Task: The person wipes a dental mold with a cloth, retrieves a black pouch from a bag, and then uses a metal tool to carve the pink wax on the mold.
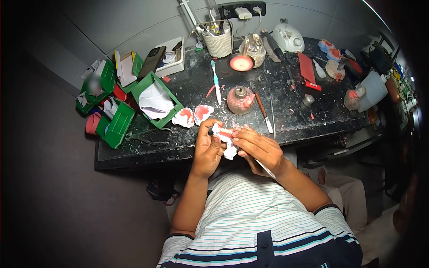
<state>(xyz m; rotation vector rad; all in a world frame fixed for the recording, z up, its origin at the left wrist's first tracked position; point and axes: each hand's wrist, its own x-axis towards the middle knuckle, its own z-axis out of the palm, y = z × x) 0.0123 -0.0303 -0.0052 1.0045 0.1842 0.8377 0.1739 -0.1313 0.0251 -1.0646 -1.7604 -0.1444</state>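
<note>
dental cast between both hands, left hand closed around it, right hand pinching its edge

Grey wall, black workbench, floor seemingly dark

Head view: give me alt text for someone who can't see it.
The left hand and right hand hold a white-and-pink dental cast over the edge of a dark workbench. Two more casts lie just beyond, beside green bins.
</note>
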